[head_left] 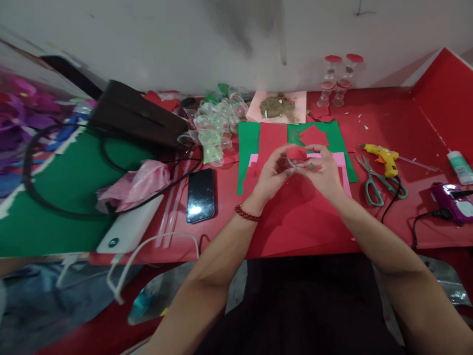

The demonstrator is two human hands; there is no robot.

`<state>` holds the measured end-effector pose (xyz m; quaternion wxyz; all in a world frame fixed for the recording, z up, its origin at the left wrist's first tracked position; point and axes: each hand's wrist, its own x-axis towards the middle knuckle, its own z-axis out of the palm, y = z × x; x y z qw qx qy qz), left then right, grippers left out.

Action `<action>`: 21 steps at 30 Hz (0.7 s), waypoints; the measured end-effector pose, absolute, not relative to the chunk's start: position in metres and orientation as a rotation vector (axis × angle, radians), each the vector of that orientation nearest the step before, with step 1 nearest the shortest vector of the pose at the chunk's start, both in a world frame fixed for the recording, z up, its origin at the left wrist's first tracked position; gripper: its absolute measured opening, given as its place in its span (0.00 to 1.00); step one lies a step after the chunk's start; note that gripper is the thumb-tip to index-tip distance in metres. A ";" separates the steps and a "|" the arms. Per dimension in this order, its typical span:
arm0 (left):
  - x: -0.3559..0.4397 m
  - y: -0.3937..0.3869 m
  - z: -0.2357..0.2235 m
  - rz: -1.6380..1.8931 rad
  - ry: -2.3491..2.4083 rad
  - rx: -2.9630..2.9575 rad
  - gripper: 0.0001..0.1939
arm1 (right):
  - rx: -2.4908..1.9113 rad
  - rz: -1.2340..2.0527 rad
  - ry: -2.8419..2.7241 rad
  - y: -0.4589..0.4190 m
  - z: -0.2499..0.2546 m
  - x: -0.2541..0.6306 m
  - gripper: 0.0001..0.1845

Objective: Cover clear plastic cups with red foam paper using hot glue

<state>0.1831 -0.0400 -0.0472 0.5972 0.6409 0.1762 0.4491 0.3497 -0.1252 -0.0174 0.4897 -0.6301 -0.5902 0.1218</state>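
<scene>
A small clear plastic cup [293, 162] with a piece of red paper [297, 153] against it is held up over the sheets in front of me. My left hand [272, 171] grips it from the left, thumb below and fingers above. From the right, my right hand [323, 173] pinches the same cup, its fingers curled. The fingers partly hide the cup, so its exact shape is unclear. Beneath both hands lie red paper sheets [295, 217] over pink and green ones. Cut red paper pieces [314, 135] rest just beyond my right hand.
Clear plastic cups [218, 121] are heaped at back left, beside sand on pink paper [251, 116]. Hourglass-like cup stacks [327, 84] stand by the wall. Scissors [374, 183], a yellow glue gun [386, 159] and a bottle [460, 166] lie right; a phone [200, 195] and black cable [27, 167] left.
</scene>
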 end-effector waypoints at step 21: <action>0.183 -0.042 -0.047 1.003 0.459 1.557 0.30 | -1.497 0.146 -1.717 -0.123 -0.006 0.359 0.08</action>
